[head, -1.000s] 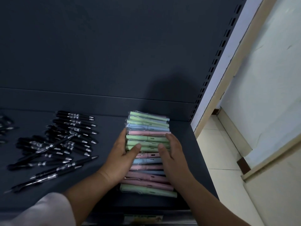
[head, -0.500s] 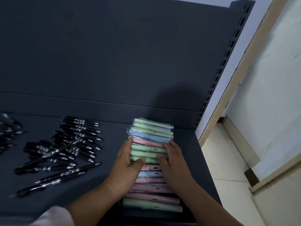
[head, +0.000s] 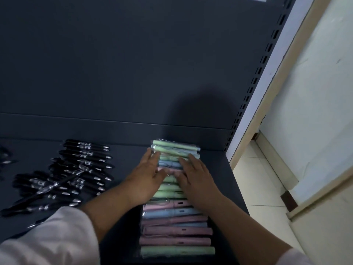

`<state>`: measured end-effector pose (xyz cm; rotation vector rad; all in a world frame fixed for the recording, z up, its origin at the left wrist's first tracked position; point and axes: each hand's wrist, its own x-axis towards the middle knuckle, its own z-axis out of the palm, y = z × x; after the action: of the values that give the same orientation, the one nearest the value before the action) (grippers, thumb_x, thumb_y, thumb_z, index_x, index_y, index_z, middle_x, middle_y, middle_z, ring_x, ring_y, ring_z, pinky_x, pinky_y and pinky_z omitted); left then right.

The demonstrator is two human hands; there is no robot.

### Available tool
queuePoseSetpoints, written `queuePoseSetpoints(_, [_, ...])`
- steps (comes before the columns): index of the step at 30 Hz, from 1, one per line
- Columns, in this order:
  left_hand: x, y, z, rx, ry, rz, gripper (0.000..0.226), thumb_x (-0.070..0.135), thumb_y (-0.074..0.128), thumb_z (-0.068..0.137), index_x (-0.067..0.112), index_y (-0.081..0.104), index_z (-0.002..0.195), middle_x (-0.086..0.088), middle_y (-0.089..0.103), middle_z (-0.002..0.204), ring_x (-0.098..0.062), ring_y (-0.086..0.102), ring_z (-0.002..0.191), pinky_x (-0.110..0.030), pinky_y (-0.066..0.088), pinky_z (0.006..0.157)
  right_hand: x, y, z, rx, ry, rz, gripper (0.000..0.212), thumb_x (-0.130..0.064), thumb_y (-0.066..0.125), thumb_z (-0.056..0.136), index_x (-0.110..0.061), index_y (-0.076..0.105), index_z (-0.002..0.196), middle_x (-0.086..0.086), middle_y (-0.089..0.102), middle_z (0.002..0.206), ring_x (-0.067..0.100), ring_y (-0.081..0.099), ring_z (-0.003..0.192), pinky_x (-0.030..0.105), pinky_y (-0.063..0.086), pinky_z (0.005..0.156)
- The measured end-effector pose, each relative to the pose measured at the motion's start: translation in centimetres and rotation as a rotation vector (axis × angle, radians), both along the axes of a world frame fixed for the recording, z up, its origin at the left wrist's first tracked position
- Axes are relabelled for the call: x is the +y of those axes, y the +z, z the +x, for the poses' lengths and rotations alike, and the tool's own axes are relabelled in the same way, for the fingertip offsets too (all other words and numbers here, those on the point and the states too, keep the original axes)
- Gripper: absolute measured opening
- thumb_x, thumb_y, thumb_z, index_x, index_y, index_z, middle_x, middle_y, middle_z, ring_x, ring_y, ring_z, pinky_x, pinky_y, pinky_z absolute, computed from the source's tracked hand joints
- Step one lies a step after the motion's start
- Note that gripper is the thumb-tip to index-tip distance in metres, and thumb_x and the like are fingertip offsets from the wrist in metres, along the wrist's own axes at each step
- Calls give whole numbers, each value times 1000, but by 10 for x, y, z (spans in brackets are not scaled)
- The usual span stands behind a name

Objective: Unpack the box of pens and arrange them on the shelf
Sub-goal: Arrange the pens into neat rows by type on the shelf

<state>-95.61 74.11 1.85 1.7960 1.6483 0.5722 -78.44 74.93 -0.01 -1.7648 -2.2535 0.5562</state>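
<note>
Head view. Pastel pens (head: 177,232) — green, blue, pink, each in clear wrap — lie in one front-to-back row at the right end of the shelf (head: 129,153). Left hand (head: 147,176) and right hand (head: 198,180) rest flat on the row's far half, fingers straight, gripping nothing; judged to be squaring the row. Black pens (head: 84,169) lie to the left, well apart, only loosely ranked — some crossed. No box in view. Judgement: unpacking looks largely done; tidying remains. Writing: pale marks on the black barrels, unreadable; no brand legible.
</note>
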Motion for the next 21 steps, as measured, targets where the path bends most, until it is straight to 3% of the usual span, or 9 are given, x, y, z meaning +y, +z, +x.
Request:
queuePoseSetpoints(5, [24,10,-1,-75,77,50,69,46,43,96,26,8,152,4,-14,159,-12,4,146,-19,9,107,23,17,2,168,-126,92,56,-45,34,100,-18,30,148,7,8,160,25,12,146,35,15,117])
queuePoseSetpoints(8, [46,10,-2,-130,112,17,69,43,45,96,24,11,153,0,-10,160,-13,6,146,-17,9,102,44,23,6,253,-198,-16,57,-45,37,100,-20,27,150,5,2,161,28,14,145,37,19,117])
queuePoseSetpoints(12, [67,0,0,-220,134,-68,75,45,50,94,18,12,153,-3,1,160,-15,6,147,-26,5,116,61,20,4,325,-201,-191,66,-49,36,99,-17,17,152,3,-1,161,21,12,147,29,13,115])
queuePoseSetpoints(15, [69,-8,4,-264,138,-106,88,56,54,83,17,16,152,-7,17,159,-18,18,145,-39,18,119,61,14,1,307,-164,-196,67,-48,36,99,-15,15,153,5,4,161,16,8,147,23,10,113])
queuePoseSetpoints(19, [65,-7,-3,-134,153,-8,73,42,50,95,18,12,152,-5,2,161,-14,4,147,-21,5,112,63,18,6,252,-179,-124,65,-46,38,99,-14,19,152,8,10,160,21,15,146,26,14,114])
queuePoseSetpoints(21, [59,5,-14,-43,145,56,76,46,49,94,20,9,153,-4,-1,161,-14,1,147,-23,4,114,65,27,3,194,-163,-49,65,-45,40,98,-13,20,151,11,15,158,26,19,144,34,20,115])
